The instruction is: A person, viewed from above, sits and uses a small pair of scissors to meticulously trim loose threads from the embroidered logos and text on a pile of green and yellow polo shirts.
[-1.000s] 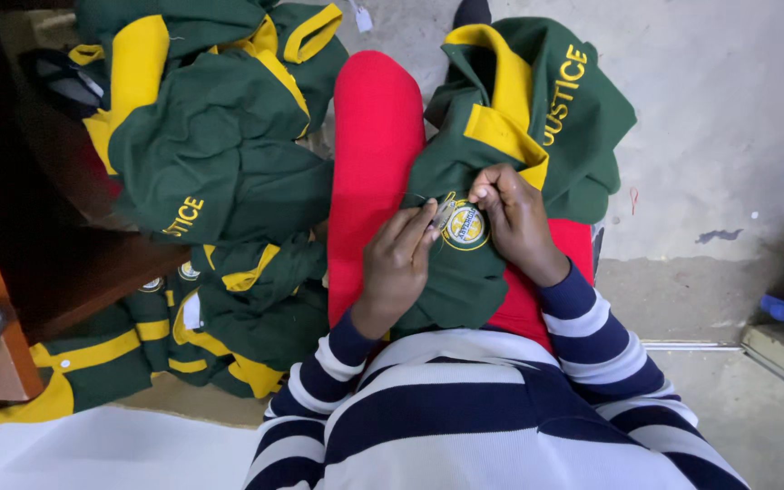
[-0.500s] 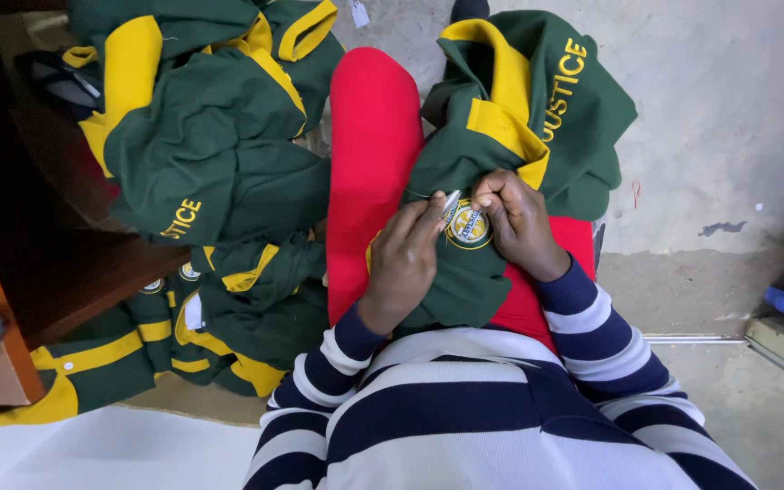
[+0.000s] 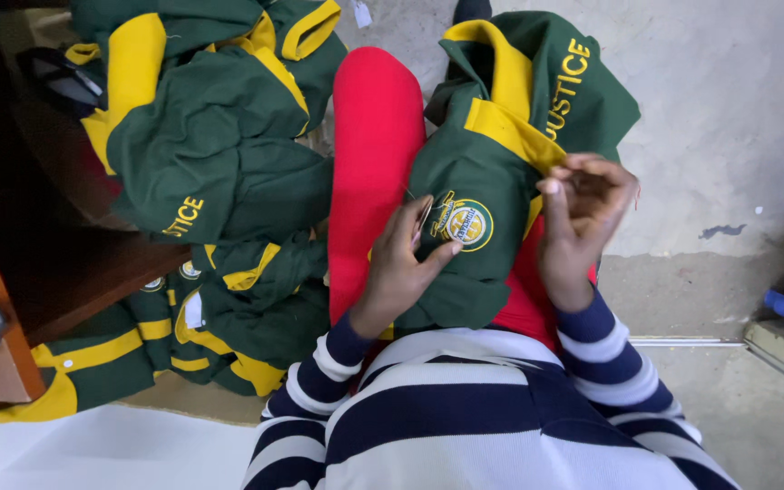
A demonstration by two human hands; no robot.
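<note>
left hand [image 3: 401,263] pinched needle, steadying round badge [image 3: 466,222] on green shirt [image 3: 483,172] | right hand [image 3: 583,213] pinched thread taut | shirt pile [image 3: 210,172] beside

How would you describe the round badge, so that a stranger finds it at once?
Start at the red trouser leg, then the green and yellow garment on the lap. Beside the left hand sits the round badge, the only yellow and green circle between the hands.
</note>
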